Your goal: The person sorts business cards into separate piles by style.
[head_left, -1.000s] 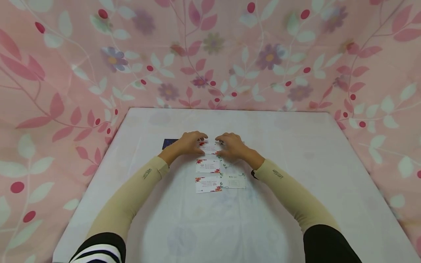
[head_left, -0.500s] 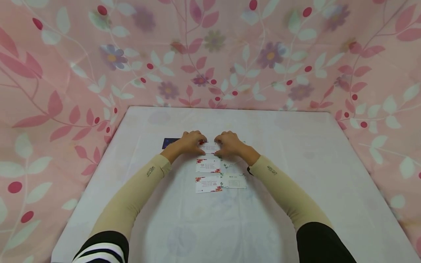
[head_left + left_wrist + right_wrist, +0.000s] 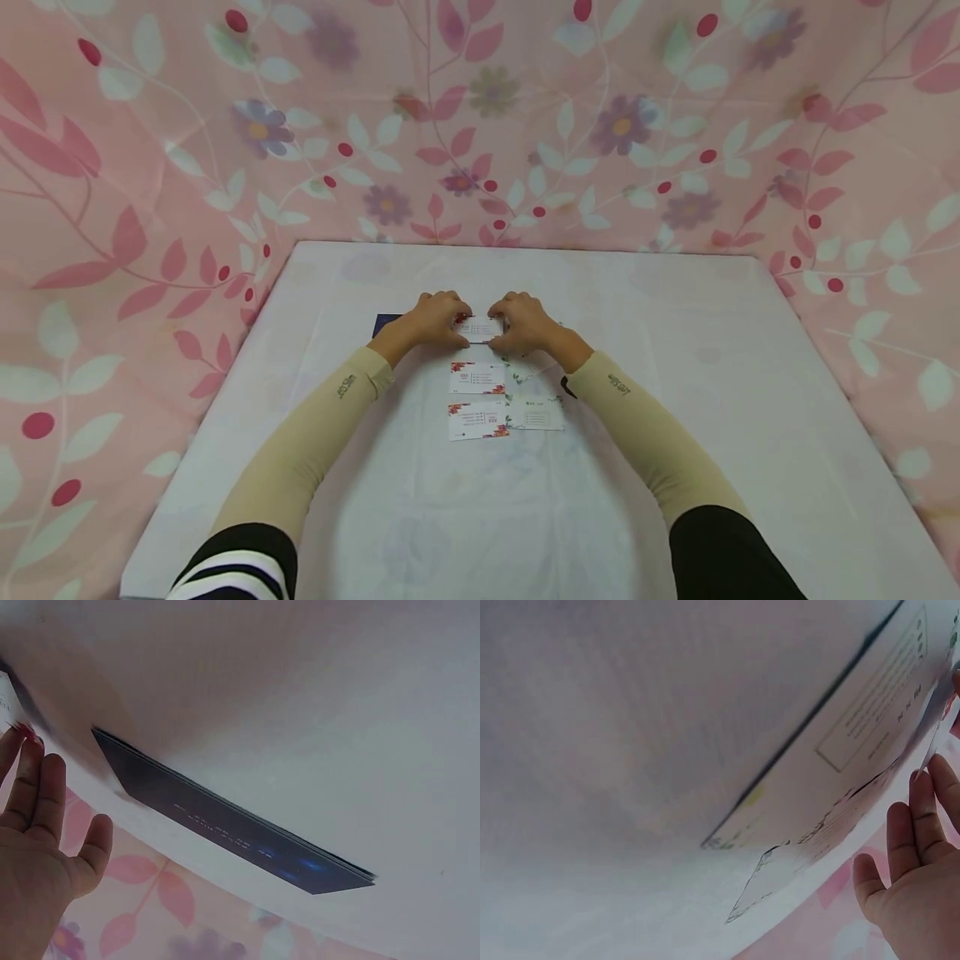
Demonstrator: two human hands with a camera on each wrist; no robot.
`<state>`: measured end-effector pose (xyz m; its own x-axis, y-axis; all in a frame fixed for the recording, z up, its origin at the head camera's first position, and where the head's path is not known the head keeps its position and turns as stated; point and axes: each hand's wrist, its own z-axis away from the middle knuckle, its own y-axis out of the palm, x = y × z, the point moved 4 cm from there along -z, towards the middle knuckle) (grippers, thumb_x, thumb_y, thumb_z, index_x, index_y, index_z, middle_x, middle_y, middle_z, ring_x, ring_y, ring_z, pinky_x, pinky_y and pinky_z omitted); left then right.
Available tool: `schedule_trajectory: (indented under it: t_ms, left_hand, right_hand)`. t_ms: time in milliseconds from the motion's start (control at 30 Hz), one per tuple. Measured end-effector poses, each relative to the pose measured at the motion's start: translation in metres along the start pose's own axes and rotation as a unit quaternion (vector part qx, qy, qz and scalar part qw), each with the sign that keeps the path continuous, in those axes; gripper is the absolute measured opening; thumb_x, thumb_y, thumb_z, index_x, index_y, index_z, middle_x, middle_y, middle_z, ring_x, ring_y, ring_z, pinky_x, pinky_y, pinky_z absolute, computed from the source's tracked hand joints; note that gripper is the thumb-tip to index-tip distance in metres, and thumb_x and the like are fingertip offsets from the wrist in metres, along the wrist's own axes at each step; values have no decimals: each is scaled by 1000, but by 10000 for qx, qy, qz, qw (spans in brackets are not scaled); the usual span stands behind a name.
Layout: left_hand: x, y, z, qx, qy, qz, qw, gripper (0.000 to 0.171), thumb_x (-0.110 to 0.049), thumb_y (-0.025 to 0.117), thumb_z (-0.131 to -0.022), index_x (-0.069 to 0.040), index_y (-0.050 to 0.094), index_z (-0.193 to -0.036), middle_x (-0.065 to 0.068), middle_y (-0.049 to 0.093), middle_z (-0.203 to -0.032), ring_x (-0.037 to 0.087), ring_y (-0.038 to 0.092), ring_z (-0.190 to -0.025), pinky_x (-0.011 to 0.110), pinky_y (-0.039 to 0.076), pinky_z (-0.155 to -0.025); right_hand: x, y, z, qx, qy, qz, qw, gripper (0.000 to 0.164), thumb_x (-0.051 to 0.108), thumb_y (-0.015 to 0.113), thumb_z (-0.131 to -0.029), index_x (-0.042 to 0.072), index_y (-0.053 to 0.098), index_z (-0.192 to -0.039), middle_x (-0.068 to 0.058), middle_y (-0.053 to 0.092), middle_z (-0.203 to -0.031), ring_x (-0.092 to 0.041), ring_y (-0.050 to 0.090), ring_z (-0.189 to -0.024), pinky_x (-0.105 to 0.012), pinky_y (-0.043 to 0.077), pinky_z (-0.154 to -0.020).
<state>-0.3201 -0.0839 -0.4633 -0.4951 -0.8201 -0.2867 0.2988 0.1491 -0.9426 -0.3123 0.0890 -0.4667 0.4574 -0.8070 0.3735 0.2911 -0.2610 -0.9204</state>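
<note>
Near the frame's centre, the left hand (image 3: 437,319) and right hand (image 3: 523,323) pinch opposite ends of a flower-printed card (image 3: 479,329), which light, even pressure should keep from bending.

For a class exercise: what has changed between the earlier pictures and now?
The far red-flowered card, held at its ends by the left hand and right hand, has moved up the head view with them, apparently lifted, widening the gap to the middle red-flowered card. That one, the nearest red-flowered card, nearest green-leafed card and dark blue card stayed put.
</note>
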Motion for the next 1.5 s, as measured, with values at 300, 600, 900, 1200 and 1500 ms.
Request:
schedule_trajectory:
  t_ms: [300,600,900,1200,1500]
  left_hand:
    - [1,-1,-1,165,-222,207,9994,60,-40,82,-79,-14,65,-130,7,60,-124,25,54,-113,58,31,-105]
    - [5,1,-5,206,-364,210,9989,61,-43,82,-79,-17,64,-132,5,60,-126,24,55,-112,56,31,-104]
    - [-1,-4,13,-436,-80,97,9990,65,-54,66,-90,-19,51,-143,11,49,-145,31,43,-137,60,26,-112]
    - [32,-28,86,-1256,-84,-348,9914,79,-65,51,-93,-27,27,-157,16,9,-166,42,15,-149,70,4,-114]
    - [75,-29,147,-1381,-717,-1035,9824,88,-73,48,-88,-36,11,-159,17,-7,-166,41,3,-151,71,-6,-113]
  right_hand:
    - [-1,2,-1,219,222,-219,9993,57,42,74,-83,15,63,-133,-8,55,-132,-27,48,-115,-47,37,-104]
    - [-3,2,0,45,106,-96,9999,58,42,74,-85,15,61,-134,-9,56,-132,-29,49,-118,-50,36,-105]
    - [-9,-20,27,-948,-58,-508,9942,68,45,69,-88,11,49,-144,-17,42,-149,-38,44,-133,-61,30,-111]
    - [-45,-34,98,-1433,274,-290,9889,93,53,66,-87,21,17,-159,-14,-4,-166,-44,18,-148,-68,14,-114]
    - [-93,-26,168,-1471,819,-83,9857,97,51,65,-89,20,8,-160,-16,-19,-164,-52,5,-148,-71,7,-112]
